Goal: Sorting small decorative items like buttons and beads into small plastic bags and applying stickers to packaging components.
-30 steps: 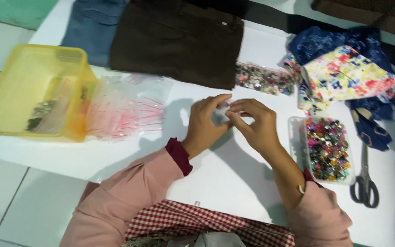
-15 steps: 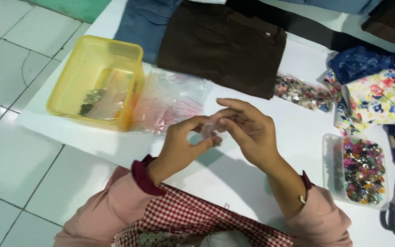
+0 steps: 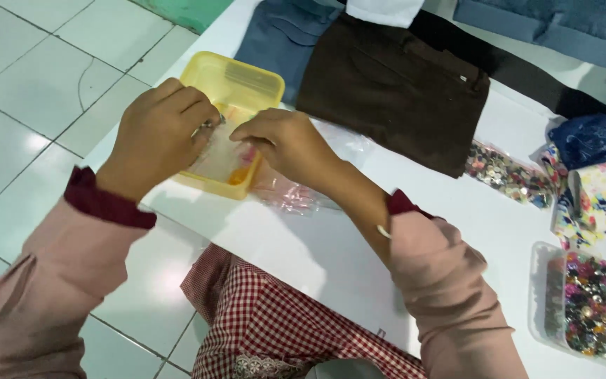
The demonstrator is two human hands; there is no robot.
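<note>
My left hand (image 3: 163, 133) and my right hand (image 3: 285, 144) are both over the yellow plastic box (image 3: 236, 77) at the left edge of the white table (image 3: 317, 245). Between them they pinch a small clear plastic bag (image 3: 222, 151) that hangs into the box. The fingers of both hands are closed on the bag's top edge. What is inside the bag is too small to tell. A pile of clear and pink plastic bags (image 3: 296, 193) lies on the table just right of the box, partly under my right wrist.
Folded brown trousers (image 3: 394, 91) and blue denim (image 3: 278, 38) lie at the table's far side. A bag of buttons (image 3: 506, 172) sits beyond them, floral cloth (image 3: 604, 196) at the right, and a clear tray of coloured buttons (image 3: 587, 302) at the near right. Tiled floor lies to the left.
Both hands have moved left from the table's middle to above the yellow box, carrying the small clear bag. The camera has turned left with them.
</note>
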